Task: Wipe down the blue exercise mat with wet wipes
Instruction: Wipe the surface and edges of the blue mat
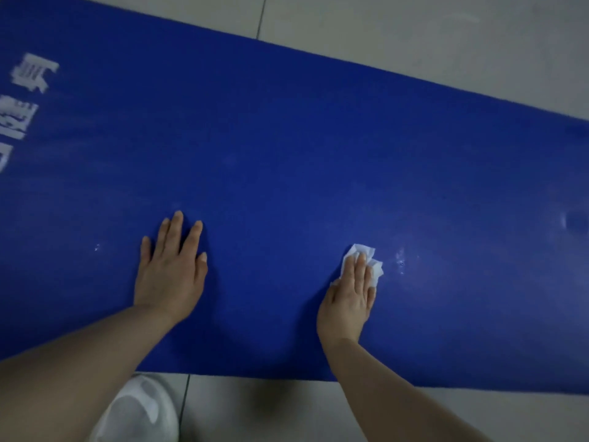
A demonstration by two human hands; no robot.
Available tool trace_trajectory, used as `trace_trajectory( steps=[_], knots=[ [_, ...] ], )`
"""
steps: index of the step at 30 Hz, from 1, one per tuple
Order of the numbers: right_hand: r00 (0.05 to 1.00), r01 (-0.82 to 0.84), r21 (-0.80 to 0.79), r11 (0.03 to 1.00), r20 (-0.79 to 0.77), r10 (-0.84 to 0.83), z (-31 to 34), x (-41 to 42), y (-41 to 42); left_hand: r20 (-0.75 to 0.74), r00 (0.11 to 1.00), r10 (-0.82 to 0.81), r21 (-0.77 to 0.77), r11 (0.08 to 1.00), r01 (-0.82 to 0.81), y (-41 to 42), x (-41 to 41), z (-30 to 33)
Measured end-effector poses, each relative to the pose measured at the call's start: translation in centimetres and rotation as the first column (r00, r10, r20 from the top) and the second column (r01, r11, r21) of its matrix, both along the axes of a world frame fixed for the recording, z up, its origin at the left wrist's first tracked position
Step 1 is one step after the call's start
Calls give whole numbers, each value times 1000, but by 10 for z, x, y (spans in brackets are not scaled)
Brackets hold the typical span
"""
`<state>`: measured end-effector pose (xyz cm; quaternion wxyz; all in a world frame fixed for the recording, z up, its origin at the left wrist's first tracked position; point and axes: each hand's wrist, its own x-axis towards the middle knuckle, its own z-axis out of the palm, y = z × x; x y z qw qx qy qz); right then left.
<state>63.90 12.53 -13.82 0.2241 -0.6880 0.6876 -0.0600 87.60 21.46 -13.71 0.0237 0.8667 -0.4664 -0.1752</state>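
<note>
The blue exercise mat [287, 148] lies flat on the floor and fills most of the view, with white printed characters at its left end. My left hand [172, 266] rests flat on the mat near its front edge, fingers straight and spread. My right hand [352, 291] presses a crumpled white wet wipe [366, 255] onto the mat with straight fingers; the wipe sticks out past my fingertips. Faint wet streaks shine just right of the wipe.
Pale floor tiles [414, 33] border the mat at the back and along the front. A knee in white cloth [143, 409] sits at the bottom, just before the mat's front edge. A round dent [575, 221] marks the mat at far right.
</note>
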Motion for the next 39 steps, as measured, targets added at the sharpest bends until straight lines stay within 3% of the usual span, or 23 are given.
trace_trajectory(
  steps=[6,9,11,13,16,19,22,24,27,30,32,34,39],
  knots=[
    [1000,-20,-71,997,5,20,-1,31,23,0,1000,5,-14,1000,-5,0,-1,-3],
    [961,-254,-72,965,94,260,-2,79,58,-13,1000,1,-78,997,-2,3,2,-9],
    [854,-497,-14,868,168,492,-4,106,77,-18,1000,-10,-107,994,8,4,3,-10],
    [776,-612,10,791,198,598,-5,118,83,3,1000,0,-109,994,0,5,1,-9],
    [786,-609,-30,792,103,609,-5,102,71,43,995,86,-33,996,-85,12,-16,-4],
    [857,-515,-93,852,-65,511,-2,53,29,-13,996,90,87,992,-88,12,-19,5],
    [929,-357,35,933,-89,359,10,-8,-12,-118,993,30,233,973,-2,5,-4,17],
    [956,-284,67,957,-60,288,14,-28,-20,-143,989,25,217,976,6,8,-2,15],
    [981,-182,-35,983,-72,180,5,-9,5,-59,998,8,132,991,0,15,-7,6],
    [941,-336,-127,933,-73,329,1,51,69,-26,1000,8,52,999,-7,23,-8,-4],
    [880,-475,-112,873,-40,474,3,91,109,-1,1000,-3,23,1000,3,25,-7,-8],
    [860,-507,-76,858,17,510,9,115,126,27,999,-22,1,1000,22,25,-7,-12],
    [851,-524,11,851,1,524,9,71,110,43,999,-6,-33,999,7,25,-9,-9]
  ],
)
